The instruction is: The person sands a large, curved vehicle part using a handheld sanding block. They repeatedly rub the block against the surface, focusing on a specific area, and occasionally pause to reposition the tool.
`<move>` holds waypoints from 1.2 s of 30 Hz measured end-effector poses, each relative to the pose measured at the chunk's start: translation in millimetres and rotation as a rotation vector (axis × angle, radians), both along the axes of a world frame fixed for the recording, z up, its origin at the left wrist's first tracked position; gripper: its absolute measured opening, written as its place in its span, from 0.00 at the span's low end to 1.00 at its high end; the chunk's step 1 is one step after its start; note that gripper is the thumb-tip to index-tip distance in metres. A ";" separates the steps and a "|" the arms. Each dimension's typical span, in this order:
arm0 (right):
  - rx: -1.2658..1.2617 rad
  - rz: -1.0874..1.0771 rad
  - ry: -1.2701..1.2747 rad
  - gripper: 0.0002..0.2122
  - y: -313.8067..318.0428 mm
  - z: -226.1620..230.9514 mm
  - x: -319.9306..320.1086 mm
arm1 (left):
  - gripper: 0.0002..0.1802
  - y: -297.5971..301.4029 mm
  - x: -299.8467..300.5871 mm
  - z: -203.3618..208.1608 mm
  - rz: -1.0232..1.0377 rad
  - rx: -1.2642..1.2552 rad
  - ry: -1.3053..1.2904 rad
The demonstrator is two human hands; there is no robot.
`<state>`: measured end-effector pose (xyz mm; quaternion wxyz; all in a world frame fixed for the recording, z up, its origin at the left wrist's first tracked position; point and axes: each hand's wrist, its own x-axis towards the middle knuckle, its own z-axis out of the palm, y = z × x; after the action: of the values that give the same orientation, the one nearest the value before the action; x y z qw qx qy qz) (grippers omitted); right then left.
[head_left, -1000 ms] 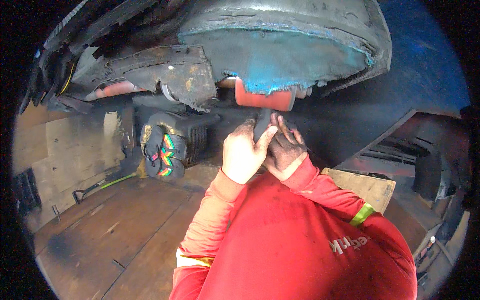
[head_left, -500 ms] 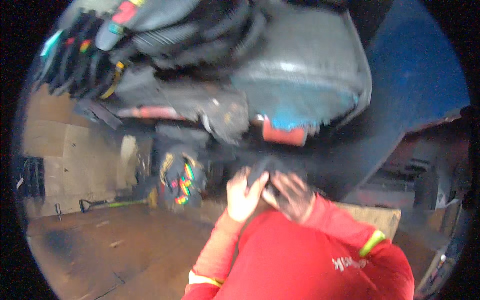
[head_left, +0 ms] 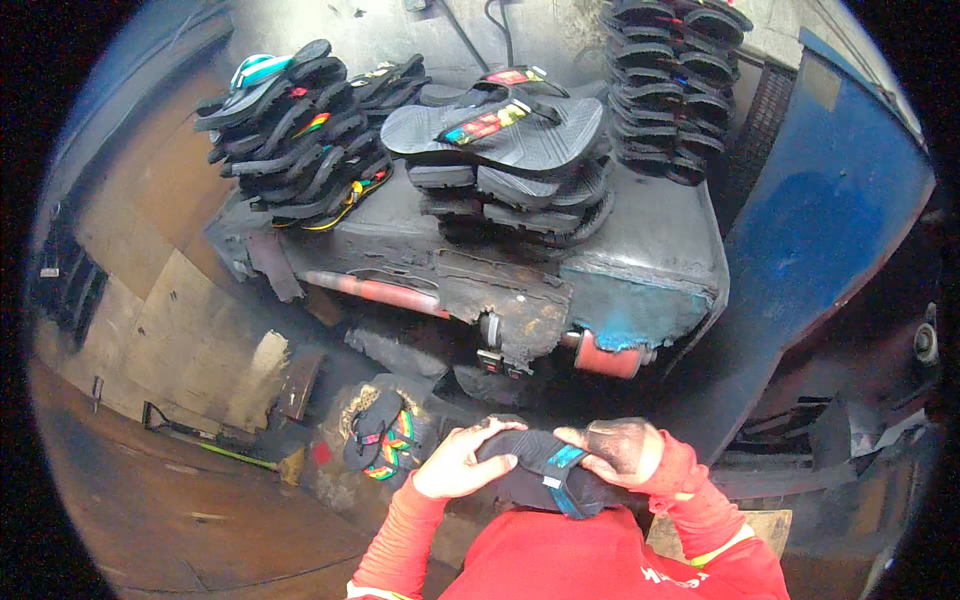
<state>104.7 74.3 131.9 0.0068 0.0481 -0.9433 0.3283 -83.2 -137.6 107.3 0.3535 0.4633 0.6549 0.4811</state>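
Note:
In front of my body is a black flip-flop with a blue-patterned strap, held between both hands. My left hand grips its left end, with the thumb on top and the fingers along the far edge. At the strap side my right hand, blackened across its back, closes on the right end of the sole. More dark sole shows below the strap; whether it belongs to a second flip-flop I cannot tell.
A grey machine top ahead carries a left stack of flip-flops, a middle stack and a tall right one. Red rollers sit under its torn edge. More flip-flops lie low left. A blue panel rises at right.
My view has shifted and steadied, bringing the stacks on the machine fully into sight. The hands, close together before, are now farther apart, with the flip-flop and its blue strap showing between them.

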 end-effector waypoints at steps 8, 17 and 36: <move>-0.029 -0.765 1.459 0.24 4.7 82.2 45.9 | 0.25 66.0 -15.4 87.8 0.554 0.839 -0.316; -0.372 -0.885 0.426 0.13 -20.9 -70.9 67.0 | 0.19 175.2 -95.7 198.3 0.415 0.755 -0.377; -0.414 -0.581 0.083 0.19 -28.9 -120.9 70.7 | 0.18 176.3 -132.2 199.9 0.081 0.714 -0.213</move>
<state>175.4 45.3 10.9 0.1479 -0.2112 -0.8299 0.4948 -215.4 38.7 307.2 0.2165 0.4786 0.4234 0.7381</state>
